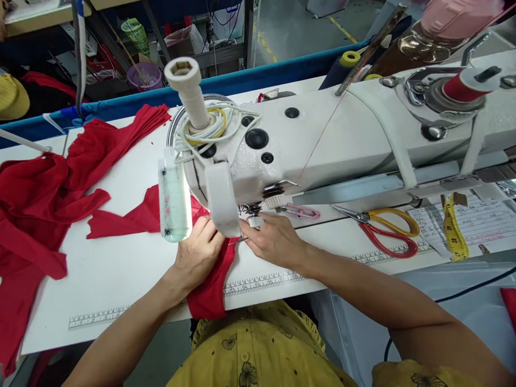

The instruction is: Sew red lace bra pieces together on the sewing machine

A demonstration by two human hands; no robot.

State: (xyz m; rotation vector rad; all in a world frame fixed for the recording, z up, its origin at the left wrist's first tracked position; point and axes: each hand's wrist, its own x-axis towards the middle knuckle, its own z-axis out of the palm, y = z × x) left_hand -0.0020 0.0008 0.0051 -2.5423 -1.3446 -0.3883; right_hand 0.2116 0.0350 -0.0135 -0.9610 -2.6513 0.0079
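Observation:
Under the head of a white sewing machine (322, 142), my left hand (201, 250) is closed on a strip of red fabric (212, 287), fingers bent. The strip runs from under the machine head and hangs over the table's front edge. My right hand (278, 240) is closed at the right of the needle area, its fingertips partly hidden by the machine. A thin, dark pointed metal piece (238, 242) shows by its fingers, over the red fabric; whether the hand holds it I cannot tell. Another red piece (133, 217) lies left of the machine head.
A heap of red fabric (36, 199) covers the table's left side. Scissors (379, 226) with yellow and red handles, a pink clip-like tool (302, 210), a tape measure (454, 231) and written paper (487, 226) lie at right. A red thread spool (465, 86) sits on the machine.

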